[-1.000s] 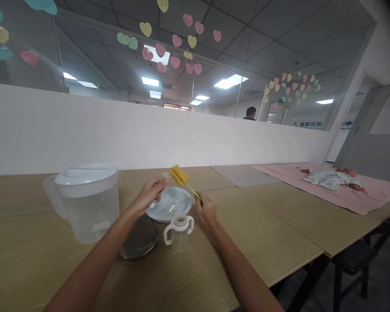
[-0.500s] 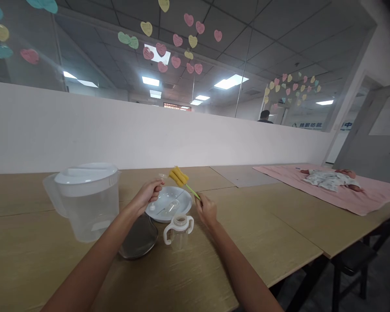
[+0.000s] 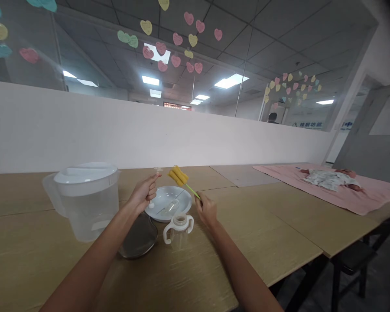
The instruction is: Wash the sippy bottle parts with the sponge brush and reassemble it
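Note:
My left hand (image 3: 145, 193) is closed on a small clear bottle nipple (image 3: 158, 170), which pokes up above the fingertips; its lower part is hidden. In my right hand (image 3: 207, 209) is the green handle of a sponge bottle brush (image 3: 178, 175), its yellow head up and to the left. Both hands are over the near sides of a white bowl (image 3: 186, 200). Inside the bowl lie a clear cover (image 3: 173, 206), a thin straw-like piece and a small white part (image 3: 151, 204). An uncapped baby bottle (image 3: 179, 236) with two white handles stands upright in front.
A lidded clear pitcher (image 3: 94, 208) stands on the left. Beside it lies a dark metal tray (image 3: 139, 237), partly under my left forearm. A baby doll (image 3: 328, 179) rests on a pink cloth (image 3: 289, 184) at the right. Behind the table (image 3: 260, 225) runs a white wall (image 3: 169, 138).
My left hand has moved a little left and up with the nipple, away from the brush head. The right hand and brush have hardly moved.

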Action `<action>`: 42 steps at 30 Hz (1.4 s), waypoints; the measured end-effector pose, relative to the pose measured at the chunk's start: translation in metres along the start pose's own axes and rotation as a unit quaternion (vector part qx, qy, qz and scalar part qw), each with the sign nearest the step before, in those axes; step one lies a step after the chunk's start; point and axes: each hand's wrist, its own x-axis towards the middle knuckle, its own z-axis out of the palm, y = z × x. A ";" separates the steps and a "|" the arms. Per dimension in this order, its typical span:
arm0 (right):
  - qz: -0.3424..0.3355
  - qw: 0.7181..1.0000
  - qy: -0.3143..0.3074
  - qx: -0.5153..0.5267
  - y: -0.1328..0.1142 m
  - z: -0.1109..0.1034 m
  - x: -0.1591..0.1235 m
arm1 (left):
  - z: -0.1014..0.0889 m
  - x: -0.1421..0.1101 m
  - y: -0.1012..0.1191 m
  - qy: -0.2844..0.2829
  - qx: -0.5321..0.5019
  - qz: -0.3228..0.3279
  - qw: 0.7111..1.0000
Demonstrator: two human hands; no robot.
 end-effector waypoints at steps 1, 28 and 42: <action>0.000 1.000 -0.001 -0.001 0.000 0.000 0.000 | 0.000 0.000 0.001 0.000 -0.013 0.001 1.000; -0.006 1.000 -0.020 0.002 -0.004 -0.003 0.000 | 0.006 -0.009 0.013 -0.003 -0.131 0.023 0.991; -0.008 1.000 -0.029 -0.007 -0.003 -0.003 0.000 | 0.004 -0.013 0.015 -0.117 -0.221 0.029 0.968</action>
